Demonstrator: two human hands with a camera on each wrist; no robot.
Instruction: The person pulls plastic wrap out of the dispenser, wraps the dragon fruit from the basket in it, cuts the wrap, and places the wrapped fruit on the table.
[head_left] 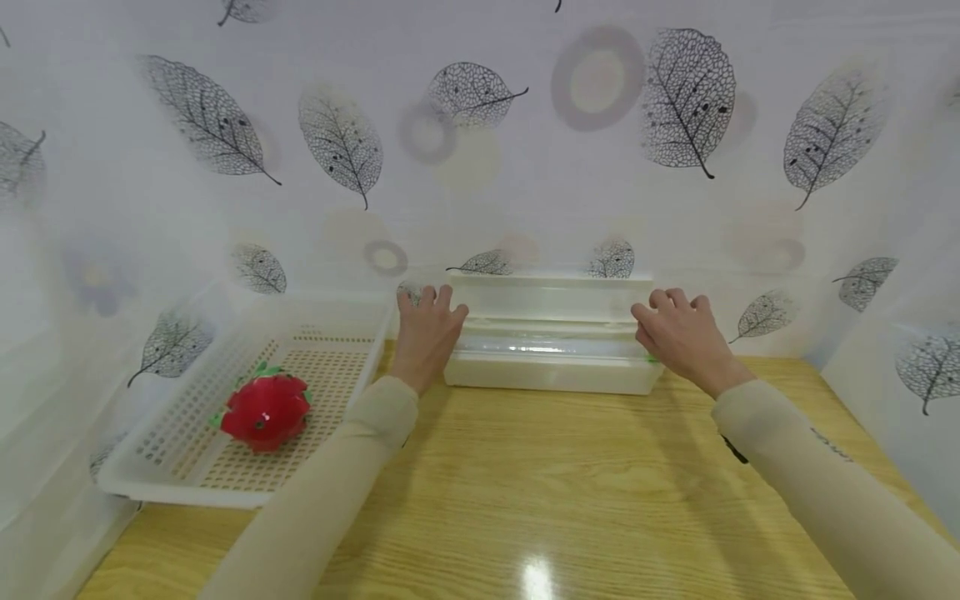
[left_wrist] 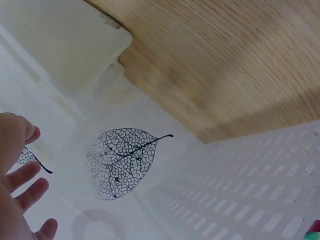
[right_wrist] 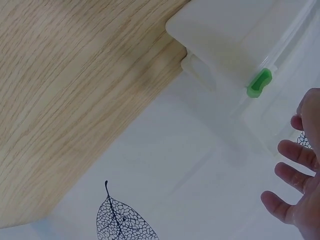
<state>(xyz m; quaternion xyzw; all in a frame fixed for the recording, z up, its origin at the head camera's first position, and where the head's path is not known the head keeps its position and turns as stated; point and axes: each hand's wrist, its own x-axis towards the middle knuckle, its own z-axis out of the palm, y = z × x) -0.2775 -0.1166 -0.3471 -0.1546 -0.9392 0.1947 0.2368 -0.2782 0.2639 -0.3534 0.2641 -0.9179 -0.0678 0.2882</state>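
A long white cling film dispenser [head_left: 551,374] stands at the back of the table, its lid [head_left: 551,297] raised. A shiny clear roll [head_left: 543,346] shows inside. My left hand [head_left: 429,333] is at the lid's left end, thumb right by its edge. At the other end is my right hand [head_left: 681,333], its thumb tip overlapping the lid's edge. Both hands have fingers spread and slightly bent in the wrist views. A green slider [right_wrist: 259,83] sits on the dispenser's right end, near the right hand.
A white perforated basket [head_left: 360,379] stands on the left, with a red, green-edged bowl-like thing [head_left: 266,412] inside. A leaf-patterned curtain [head_left: 510,167] hangs right behind the dispenser and along both sides. Wood-grain table [head_left: 555,483] extends in front of the dispenser.
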